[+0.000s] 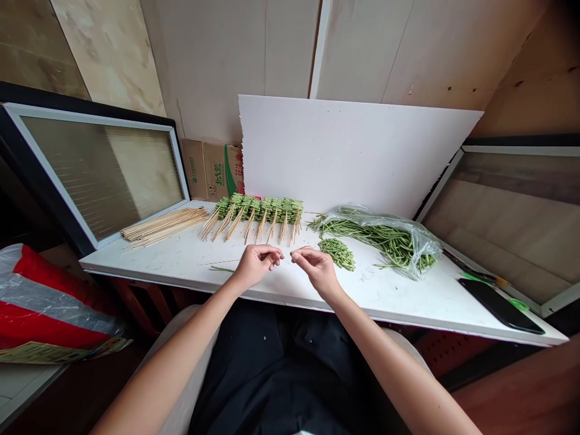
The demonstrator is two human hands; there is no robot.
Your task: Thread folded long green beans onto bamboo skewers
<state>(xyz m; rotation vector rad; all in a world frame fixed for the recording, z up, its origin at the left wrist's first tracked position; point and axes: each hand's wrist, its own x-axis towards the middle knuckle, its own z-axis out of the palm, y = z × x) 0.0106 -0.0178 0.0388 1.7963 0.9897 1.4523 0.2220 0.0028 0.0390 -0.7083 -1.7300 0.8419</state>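
My left hand point(257, 262) and my right hand point(313, 266) hover close together over the front of the white board point(181, 260), both with fingers pinched. Between them runs something thin, perhaps a bamboo skewer; I cannot make it out for certain. A small heap of cut green beans point(338, 252) lies just right of my right hand. Behind my hands a row of finished green-bean skewers point(258, 212) lies side by side. A loose bundle of bare bamboo skewers point(163, 226) rests at the far left of the board.
A clear plastic bag of long green beans point(389, 238) lies at the right. A black phone point(501, 305) and a knife point(471, 269) sit near the right edge. A cardboard box point(211, 170) stands behind, a red-and-clear bag point(45, 302) at the lower left.
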